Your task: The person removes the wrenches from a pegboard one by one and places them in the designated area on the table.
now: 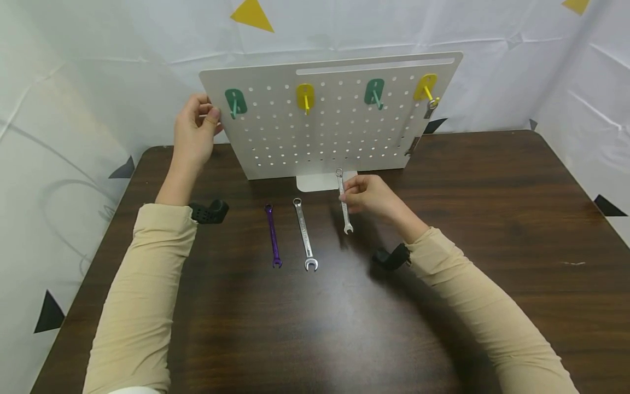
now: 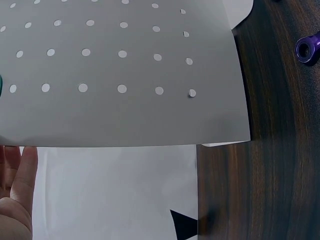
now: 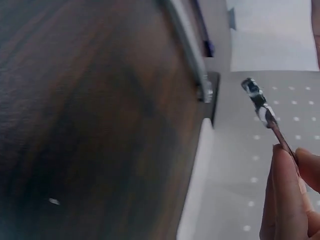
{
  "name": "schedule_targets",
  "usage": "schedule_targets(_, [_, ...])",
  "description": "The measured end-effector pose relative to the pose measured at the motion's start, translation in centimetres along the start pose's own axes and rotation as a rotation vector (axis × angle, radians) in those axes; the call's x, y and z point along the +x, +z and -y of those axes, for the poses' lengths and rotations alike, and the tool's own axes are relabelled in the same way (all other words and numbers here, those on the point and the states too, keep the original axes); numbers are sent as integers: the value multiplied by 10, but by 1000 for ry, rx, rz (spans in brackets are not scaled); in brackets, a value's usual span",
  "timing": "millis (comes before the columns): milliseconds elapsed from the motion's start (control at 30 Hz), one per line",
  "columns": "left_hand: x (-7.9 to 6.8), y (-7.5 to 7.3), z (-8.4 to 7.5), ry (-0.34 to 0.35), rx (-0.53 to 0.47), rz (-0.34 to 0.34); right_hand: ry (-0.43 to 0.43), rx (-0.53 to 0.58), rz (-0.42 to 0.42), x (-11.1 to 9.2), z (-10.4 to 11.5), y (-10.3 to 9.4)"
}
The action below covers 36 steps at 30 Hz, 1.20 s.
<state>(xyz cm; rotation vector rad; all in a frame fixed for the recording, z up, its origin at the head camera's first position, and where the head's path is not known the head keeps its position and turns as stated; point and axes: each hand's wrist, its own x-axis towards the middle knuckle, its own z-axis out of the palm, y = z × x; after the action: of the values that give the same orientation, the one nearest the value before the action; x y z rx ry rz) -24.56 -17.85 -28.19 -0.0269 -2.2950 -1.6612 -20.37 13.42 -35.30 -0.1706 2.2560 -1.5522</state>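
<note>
My right hand [image 1: 371, 194] pinches a small silver combination wrench [image 1: 346, 215] by its middle, ring end up, just in front of the pegboard's base. In the right wrist view, one end of that wrench [image 3: 264, 111] sticks out past the thumb and fingers. At the upper left, my left hand [image 1: 194, 128] holds the side edge of the grey pegboard [image 1: 275, 131]; some of its fingers are hidden. On the table lie a purple wrench [image 1: 273, 235] and a larger silver wrench [image 1: 304, 232], side by side.
Green hooks [image 1: 235, 102] and yellow hooks [image 1: 305, 98] alternate across the board. A wrench [image 1: 431, 108] hangs from the rightmost yellow hook. The white base [image 1: 315, 183] stands on the dark wooden table [image 1: 315, 323], with white sheeting [image 1: 162, 33] behind and at the sides.
</note>
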Motion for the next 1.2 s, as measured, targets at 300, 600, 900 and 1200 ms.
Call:
schedule_targets(300, [1, 0, 0, -4, -13, 6, 68, -13, 76, 10, -21, 8])
schedule_targets(600, [0, 1, 0, -19, 1, -3, 110, -58, 94, 11, -26, 17])
schedule_targets(900, [0, 1, 0, -19, 4, -5, 145, -59, 81, 13, -26, 22])
schedule_targets(1200, [0, 0, 1, -8, 11, -5, 184, -91, 91, 13, -26, 24])
